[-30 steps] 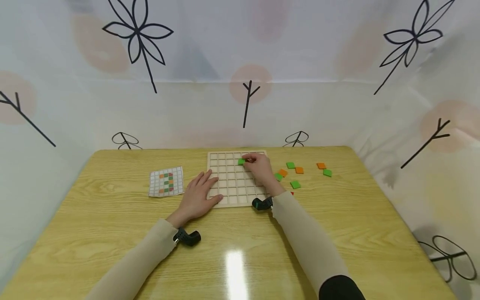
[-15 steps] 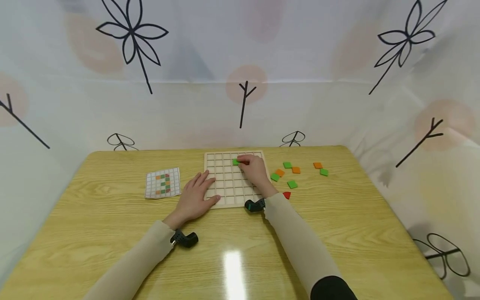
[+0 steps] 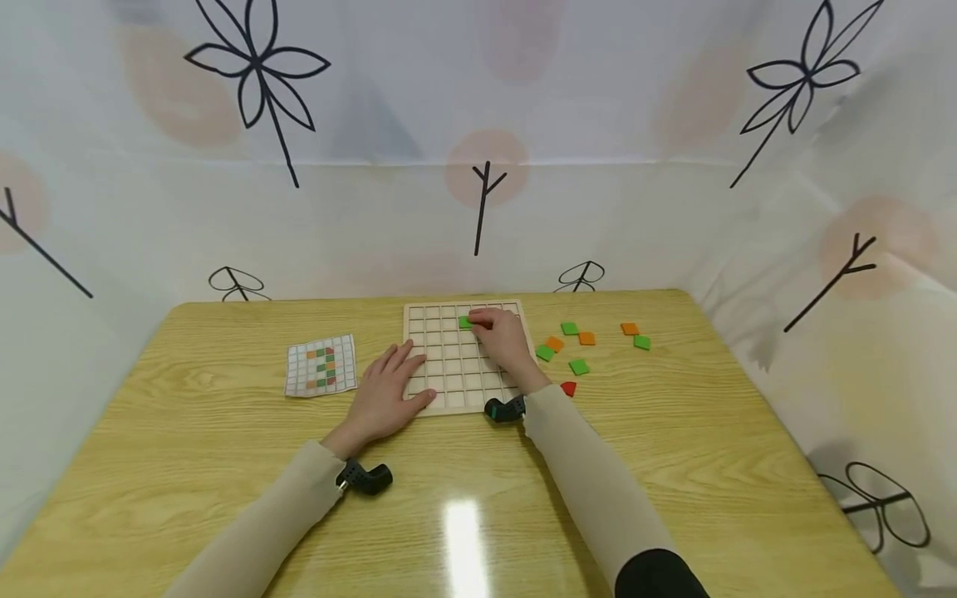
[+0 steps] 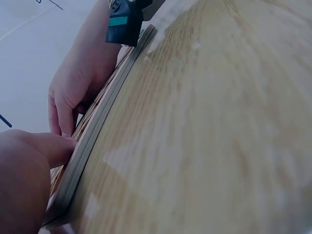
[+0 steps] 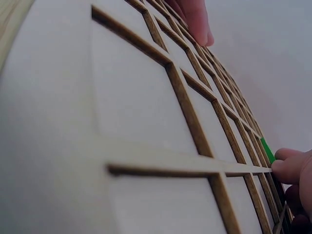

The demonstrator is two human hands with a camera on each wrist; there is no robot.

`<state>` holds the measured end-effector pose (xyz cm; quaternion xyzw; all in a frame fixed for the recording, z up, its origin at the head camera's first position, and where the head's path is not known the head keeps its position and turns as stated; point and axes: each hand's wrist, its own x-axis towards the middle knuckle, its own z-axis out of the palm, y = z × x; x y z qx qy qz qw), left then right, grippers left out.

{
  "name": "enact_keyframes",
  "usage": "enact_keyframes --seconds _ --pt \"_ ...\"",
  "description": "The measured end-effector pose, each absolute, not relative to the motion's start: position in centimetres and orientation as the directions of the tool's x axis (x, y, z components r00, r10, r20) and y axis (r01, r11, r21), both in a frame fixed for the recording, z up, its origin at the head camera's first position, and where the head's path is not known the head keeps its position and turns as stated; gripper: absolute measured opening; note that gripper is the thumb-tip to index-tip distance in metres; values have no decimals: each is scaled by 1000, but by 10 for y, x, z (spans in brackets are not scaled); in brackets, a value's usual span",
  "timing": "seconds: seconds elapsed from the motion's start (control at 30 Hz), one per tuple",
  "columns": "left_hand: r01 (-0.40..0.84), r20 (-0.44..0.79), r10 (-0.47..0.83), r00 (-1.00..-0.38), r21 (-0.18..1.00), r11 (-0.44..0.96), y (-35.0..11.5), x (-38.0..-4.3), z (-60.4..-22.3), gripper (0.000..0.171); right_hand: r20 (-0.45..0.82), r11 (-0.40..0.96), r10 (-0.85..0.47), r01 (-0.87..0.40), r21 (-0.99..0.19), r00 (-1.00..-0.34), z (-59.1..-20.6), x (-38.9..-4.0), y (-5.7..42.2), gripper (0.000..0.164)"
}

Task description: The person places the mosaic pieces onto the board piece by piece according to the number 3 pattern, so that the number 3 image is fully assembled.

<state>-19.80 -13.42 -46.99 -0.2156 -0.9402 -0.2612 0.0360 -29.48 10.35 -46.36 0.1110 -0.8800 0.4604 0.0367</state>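
A wooden grid board point(image 3: 456, 409) with square cells lies flat on the table. My left hand point(image 3: 383, 399) rests with fingers spread on its left edge; the thumb is near the front left corner. Over the far rows, my right hand point(image 3: 504, 339) pinches a green square tile point(image 3: 465, 322) between thumb and fingers. In the right wrist view the green tile point(image 5: 267, 150) stands at a slant against the grid ridges, with the right fingertips point(image 5: 287, 168) at its edge. The left wrist view has my left thumb point(image 4: 58, 148) on the board's side.
Right of the board are several loose green tiles point(image 3: 579, 367) and orange tiles point(image 3: 586, 339). A red piece point(image 3: 569, 389) peeks out beside the right sleeve. To the left lies a paper pattern card point(image 3: 321, 365) with a coloured grid. A patterned cloth point(image 3: 389, 224) hangs behind the table.
My right hand has shifted slightly left over the board with the green tile. More of the red piece by the sleeve shows. The left hand keeps its place; the head view has turned slightly.
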Motion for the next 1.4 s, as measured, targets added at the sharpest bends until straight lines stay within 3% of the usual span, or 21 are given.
enact_keyframes --seconds 0.43,0.87,1.07,1.4 --pt "421 179 384 -906 479 770 -135 -198 -470 65 153 576 -171 -224 -786 -973 -460 -293 102 24" --pt "420 176 384 -906 479 771 -134 -197 -469 64 57 380 -75 -82 -921 -996 -454 -299 120 28" --pt "420 177 384 -906 473 774 -133 -198 -471 63 57 330 -68 -76 -941 -996 -444 -293 145 29" --pt "419 170 387 -906 479 771 -134 -197 -470 63 77 452 -87 -109 -885 -993 -427 -275 201 30"
